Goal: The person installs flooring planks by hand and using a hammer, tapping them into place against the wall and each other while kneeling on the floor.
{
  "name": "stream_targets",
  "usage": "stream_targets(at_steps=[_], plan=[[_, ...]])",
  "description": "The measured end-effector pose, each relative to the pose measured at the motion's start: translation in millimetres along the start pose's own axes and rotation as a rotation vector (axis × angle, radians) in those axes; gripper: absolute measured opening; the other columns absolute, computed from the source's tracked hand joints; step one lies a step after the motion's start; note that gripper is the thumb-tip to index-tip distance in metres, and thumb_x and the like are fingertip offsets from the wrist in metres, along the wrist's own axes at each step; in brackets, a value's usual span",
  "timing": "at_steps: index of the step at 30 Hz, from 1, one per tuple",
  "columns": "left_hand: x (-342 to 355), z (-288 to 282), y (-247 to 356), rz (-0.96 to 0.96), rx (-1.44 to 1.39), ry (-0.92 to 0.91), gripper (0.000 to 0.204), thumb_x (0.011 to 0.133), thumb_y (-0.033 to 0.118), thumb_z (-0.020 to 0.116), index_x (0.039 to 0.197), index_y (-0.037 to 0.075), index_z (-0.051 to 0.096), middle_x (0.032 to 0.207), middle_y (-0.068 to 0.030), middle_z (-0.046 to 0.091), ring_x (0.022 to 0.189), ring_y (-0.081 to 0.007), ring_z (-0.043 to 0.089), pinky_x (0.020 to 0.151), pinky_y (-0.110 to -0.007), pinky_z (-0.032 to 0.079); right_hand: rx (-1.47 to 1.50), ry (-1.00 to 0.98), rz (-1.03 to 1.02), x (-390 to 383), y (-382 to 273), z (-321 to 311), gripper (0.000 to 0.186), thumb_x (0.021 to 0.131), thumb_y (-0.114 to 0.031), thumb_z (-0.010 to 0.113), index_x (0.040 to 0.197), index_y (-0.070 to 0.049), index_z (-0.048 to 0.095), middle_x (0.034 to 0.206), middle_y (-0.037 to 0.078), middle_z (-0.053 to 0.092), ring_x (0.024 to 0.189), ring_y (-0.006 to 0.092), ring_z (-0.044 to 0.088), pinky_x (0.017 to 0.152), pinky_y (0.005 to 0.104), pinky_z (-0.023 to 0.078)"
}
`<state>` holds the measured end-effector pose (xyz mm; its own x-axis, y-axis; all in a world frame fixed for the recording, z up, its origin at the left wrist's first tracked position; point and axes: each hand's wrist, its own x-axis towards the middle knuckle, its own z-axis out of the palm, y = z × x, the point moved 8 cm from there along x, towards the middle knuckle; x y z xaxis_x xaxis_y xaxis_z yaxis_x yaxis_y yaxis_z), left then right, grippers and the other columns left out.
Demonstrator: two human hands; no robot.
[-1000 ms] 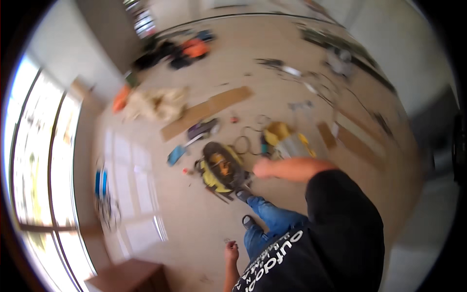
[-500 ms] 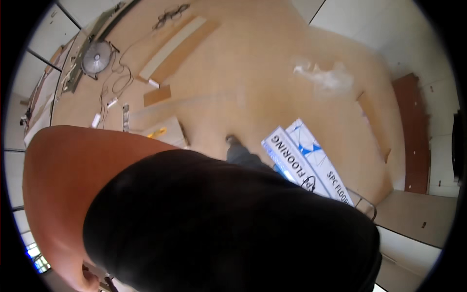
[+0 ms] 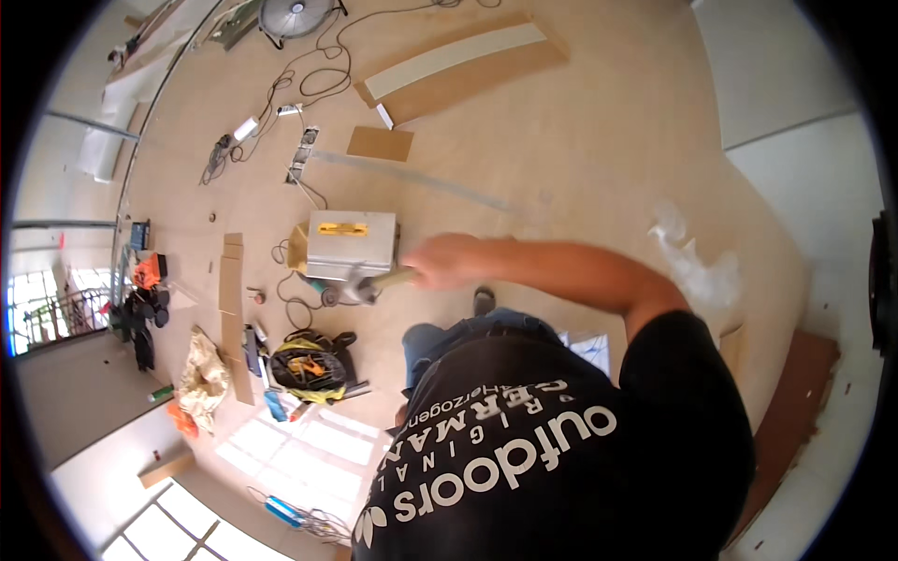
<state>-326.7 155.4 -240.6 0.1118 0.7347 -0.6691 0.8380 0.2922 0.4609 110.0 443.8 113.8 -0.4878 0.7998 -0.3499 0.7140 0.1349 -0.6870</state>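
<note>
My right arm reaches in from the right, bent at the elbow. Its hand [image 3: 444,262] is closed around the pale handle of a hammer [image 3: 388,279], whose grey head is smeared by motion. Just beyond, close to the hammer, stands a silver metal toolbox [image 3: 374,234] with a yellow handle on its lid. A small patch of skin at the left edge of my shirt may be my left hand [image 3: 401,416]; its fingers cannot be made out.
An open tool bag [image 3: 313,366] lies on the floor at left, beside a cardboard strip [image 3: 231,299] and a crumpled beige cloth [image 3: 203,383]. A fan [image 3: 295,14], cables [image 3: 327,79] and a long board on cardboard [image 3: 458,61] are farther off. Plastic film [image 3: 697,262] lies at right.
The view has swung toward the left. The arm that filled the left side close up is no longer there; my right hand with the hammer now shows beside the toolbox.
</note>
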Motion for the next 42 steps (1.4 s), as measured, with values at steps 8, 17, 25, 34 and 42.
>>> stream_targets(at_steps=[8, 17, 25, 34, 42], plan=[[98.1, -9.9, 111.8, -0.122, 0.013, -0.162, 0.024, 0.093, 0.008, 0.056, 0.105, 0.005, 0.076, 0.100, -0.0169, 0.076, 0.091, -0.0318, 0.074, 0.077, -0.044, 0.057, 0.065, 0.142, 0.461, -72.2, 310.8, -27.5, 0.038, 0.090, -0.043, 0.068, 0.097, -0.006, 0.067, 0.096, 0.020, 0.072, 0.093, 0.0430, 0.068, 0.080, 0.0537, 0.053], [587.3, -135.3, 525.4, 0.316, -0.149, -0.230, 0.014, 0.092, 0.015, 0.063, 0.102, 0.008, 0.070, 0.078, -0.0115, 0.068, 0.072, -0.0250, 0.066, 0.062, -0.044, 0.054, 0.253, 0.145, 1.550, -327.8, 579.0, -5.8, 0.047, 0.087, -0.031, 0.070, 0.121, 0.000, 0.064, 0.099, 0.027, 0.073, 0.088, 0.0365, 0.074, 0.076, 0.0462, 0.060], [862.8, -280.2, 971.2, 0.468, -0.234, -0.188, 0.025, 0.094, 0.012, 0.057, 0.114, -0.001, 0.066, 0.091, -0.0038, 0.067, 0.077, -0.0193, 0.060, 0.067, -0.031, 0.051, 0.827, 0.351, 1.975, -291.3, 565.6, -57.7, 0.030, 0.077, -0.017, 0.073, 0.105, -0.008, 0.078, 0.106, 0.015, 0.077, 0.102, 0.0339, 0.074, 0.083, 0.0453, 0.060], [929.6, -168.4, 1093.4, 0.777, 0.650, -0.552, 0.026, 0.096, 0.021, 0.051, 0.098, 0.005, 0.071, 0.100, -0.0169, 0.071, 0.095, -0.0342, 0.067, 0.084, -0.046, 0.053, 0.804, 0.523, 1.473, -39.6, 801.5, -333.8, 0.027, 0.069, -0.014, 0.068, 0.092, -0.004, 0.077, 0.106, 0.022, 0.074, 0.103, 0.0365, 0.072, 0.082, 0.0514, 0.058], [1097.0, -260.1, 1128.3, 0.458, 0.408, -0.418, 0.027, 0.097, 0.023, 0.051, 0.087, 0.009, 0.072, 0.091, -0.0153, 0.073, 0.089, -0.0323, 0.070, 0.079, -0.046, 0.055, 0.374, 0.670, 0.924, 197.9, 1018.7, -760.8, 0.043, 0.088, -0.043, 0.066, 0.095, -0.002, 0.074, 0.096, 0.020, 0.075, 0.092, 0.0402, 0.072, 0.080, 0.0506, 0.057]])
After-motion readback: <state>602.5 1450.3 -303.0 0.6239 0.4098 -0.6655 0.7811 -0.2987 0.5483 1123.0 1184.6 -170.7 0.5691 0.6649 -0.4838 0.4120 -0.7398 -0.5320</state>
